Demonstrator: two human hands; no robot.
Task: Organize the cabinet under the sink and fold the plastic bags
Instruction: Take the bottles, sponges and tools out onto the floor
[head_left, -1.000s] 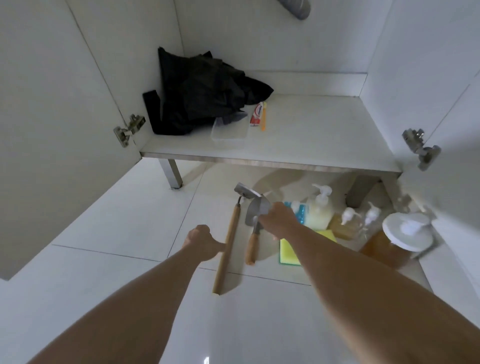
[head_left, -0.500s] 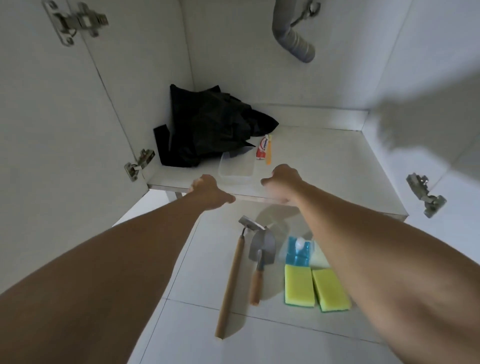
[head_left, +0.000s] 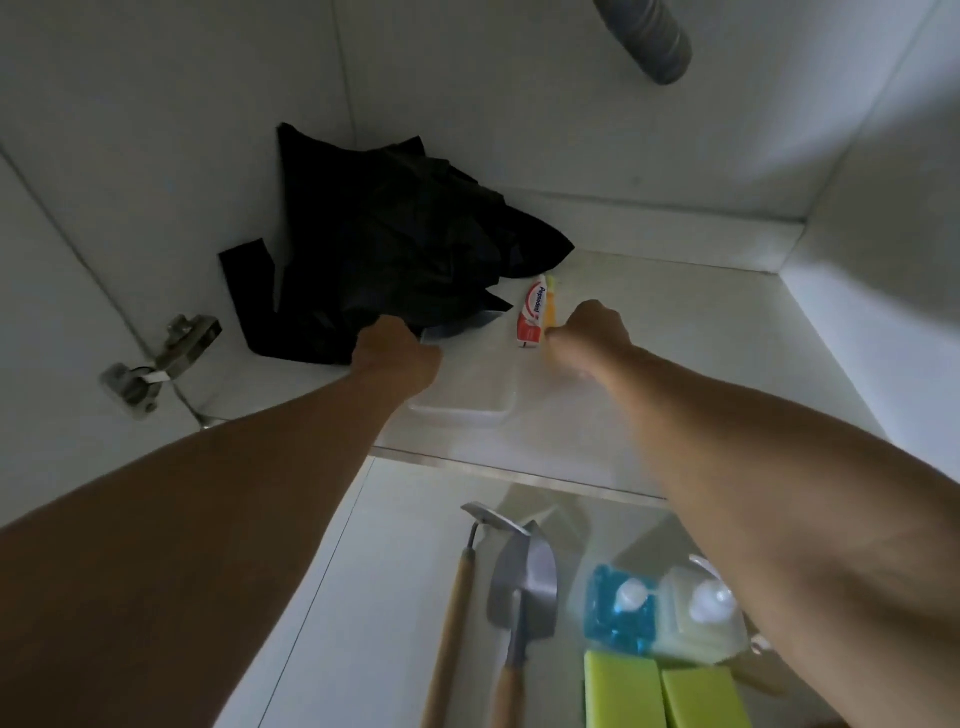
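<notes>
Now we have both arms stretched into the cabinet under the sink. Our left hand (head_left: 397, 353) is curled into a fist at the near edge of the crumpled black plastic bags (head_left: 395, 249), which are heaped in the back left corner of the cabinet floor (head_left: 675, 338) — whether the fingers actually grip the plastic, we cannot tell. Our right hand (head_left: 592, 332) is curled too, just beside the toothpaste tube (head_left: 532, 312) and the yellow item next to it; its grasp is hidden. A clear plastic tray (head_left: 467, 400) lies between our wrists. Down on the tiled floor lie a hoe (head_left: 457, 613), a trowel (head_left: 522, 587), two soap bottles and two green sponges (head_left: 623, 691).
</notes>
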